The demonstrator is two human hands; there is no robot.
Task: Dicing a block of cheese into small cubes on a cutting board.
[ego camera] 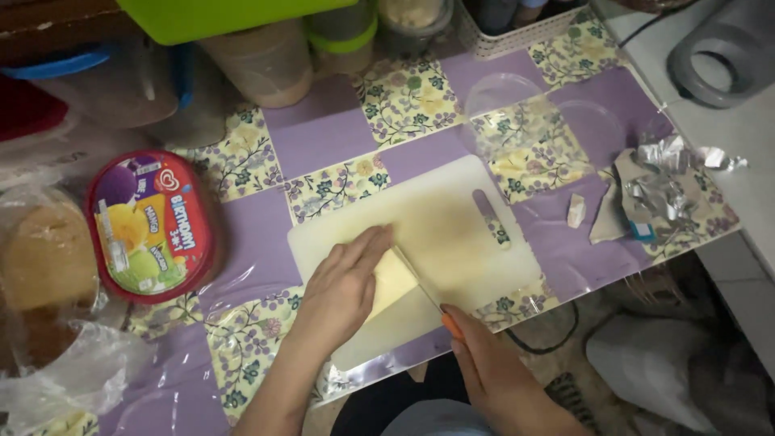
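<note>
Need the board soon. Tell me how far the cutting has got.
Done: foil wrapper lies opened and aside. In hand: left hand steadies the pale yellow block on the white cutting board; right hand holds the knife against it. Left: block looks mostly whole.

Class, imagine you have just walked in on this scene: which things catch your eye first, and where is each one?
At the centre, a left hand presses a pale yellow block flat on a white cutting board, while the right hand draws an orange-handled knife along the block's edge. To the left lies an oval tub with a red rim. At the right edge of the purple floral tablecloth sits crumpled silver foil.
</note>
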